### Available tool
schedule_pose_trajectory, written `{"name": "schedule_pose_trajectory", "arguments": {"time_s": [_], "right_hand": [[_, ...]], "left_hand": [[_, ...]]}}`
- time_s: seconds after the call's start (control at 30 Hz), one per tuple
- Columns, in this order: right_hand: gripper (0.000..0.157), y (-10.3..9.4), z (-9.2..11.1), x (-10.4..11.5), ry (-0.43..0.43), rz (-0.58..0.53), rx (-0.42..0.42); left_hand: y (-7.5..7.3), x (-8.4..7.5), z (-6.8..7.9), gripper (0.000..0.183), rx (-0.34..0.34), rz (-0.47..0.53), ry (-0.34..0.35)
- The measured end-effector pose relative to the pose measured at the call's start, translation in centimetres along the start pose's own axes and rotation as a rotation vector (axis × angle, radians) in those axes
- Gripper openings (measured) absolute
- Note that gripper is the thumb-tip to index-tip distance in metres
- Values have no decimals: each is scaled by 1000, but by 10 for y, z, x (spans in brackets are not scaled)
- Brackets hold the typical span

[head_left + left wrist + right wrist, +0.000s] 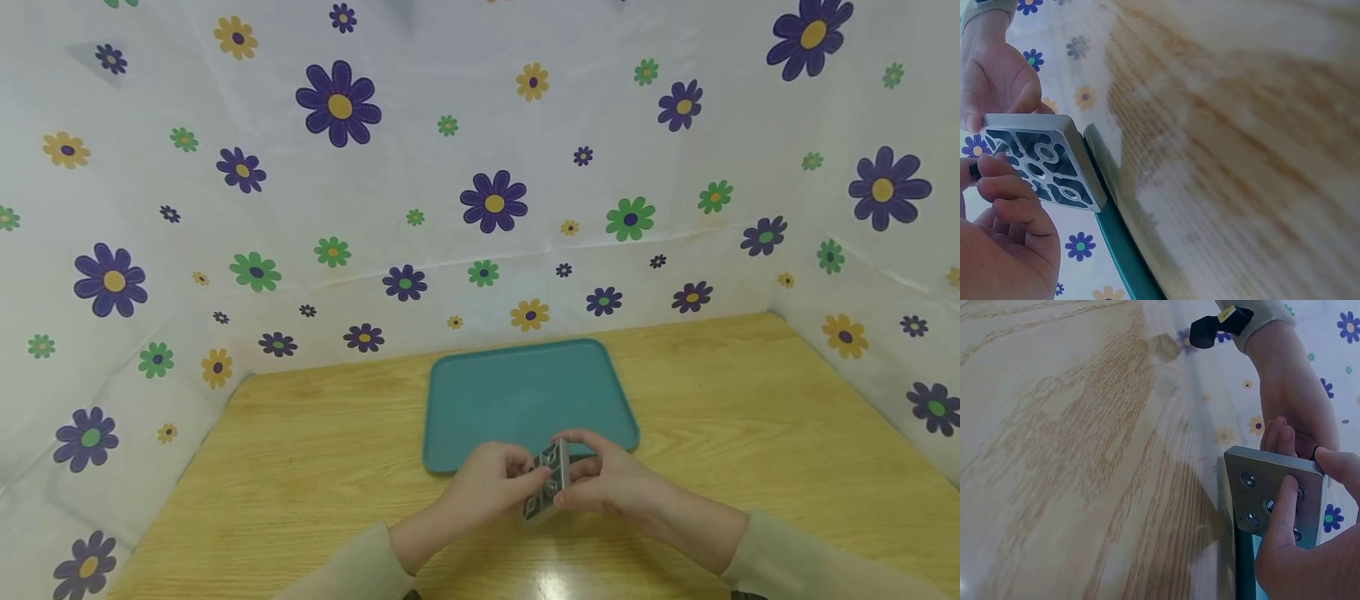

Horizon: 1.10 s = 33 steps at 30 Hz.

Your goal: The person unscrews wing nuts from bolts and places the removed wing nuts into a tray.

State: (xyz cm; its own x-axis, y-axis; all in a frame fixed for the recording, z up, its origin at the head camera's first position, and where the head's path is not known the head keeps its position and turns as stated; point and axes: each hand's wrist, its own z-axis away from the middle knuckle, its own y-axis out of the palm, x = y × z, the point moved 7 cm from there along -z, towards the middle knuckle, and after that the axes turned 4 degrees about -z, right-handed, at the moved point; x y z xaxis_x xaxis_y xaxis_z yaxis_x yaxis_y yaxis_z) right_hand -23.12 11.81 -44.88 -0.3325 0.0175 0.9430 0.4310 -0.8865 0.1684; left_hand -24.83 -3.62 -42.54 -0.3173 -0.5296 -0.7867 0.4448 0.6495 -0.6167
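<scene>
A square metal plate (557, 457) stands tilted between the two hands, close over the near side of a teal tray. Ribs and ringed holes fill one face (1063, 165); the other face (1264, 472) is flat with several round holes. My right hand (626, 487) grips the plate by its edges, one finger lying across the flat face. At the ribbed side, my left hand (480, 485) pinches a small dark-headed screw (975, 170) between thumb and fingertips. Its thin shank points at the plate, and the fingers partly hide it.
The teal tray (517, 400) lies on the wood-grain table (315, 467), just beyond the hands. White flower-patterned cloth (420, 158) walls in the table at the back and both sides. Light sleeves (352, 567) cover the forearms.
</scene>
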Motion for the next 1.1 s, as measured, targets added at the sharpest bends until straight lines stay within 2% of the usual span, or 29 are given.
{"name": "schedule_pose_trajectory", "arguments": {"time_s": [0.13,0.3,0.43,0.53,0.73,0.97,1.1], "right_hand": [[92,0,-1,-2,-3,2,9],[92,-1,0,-4,-5,13,5],[91,-1,0,-4,-8,10,5],[91,-1,0,-4,-16,-3,20],[92,-3,1,-4,-9,15,8],[92,-4,1,-4,17,27,-10],[93,-4,1,-5,1,8,7]], "left_hand": [[1,1,0,43,0,-16,-3],[3,3,1,45,35,-2,-1],[1,4,2,33,35,-5,-4],[-1,3,3,26,27,-16,21],[-3,0,6,36,42,0,105],[-2,2,5,13,31,-4,135],[-2,2,5,8,7,-13,136]]}}
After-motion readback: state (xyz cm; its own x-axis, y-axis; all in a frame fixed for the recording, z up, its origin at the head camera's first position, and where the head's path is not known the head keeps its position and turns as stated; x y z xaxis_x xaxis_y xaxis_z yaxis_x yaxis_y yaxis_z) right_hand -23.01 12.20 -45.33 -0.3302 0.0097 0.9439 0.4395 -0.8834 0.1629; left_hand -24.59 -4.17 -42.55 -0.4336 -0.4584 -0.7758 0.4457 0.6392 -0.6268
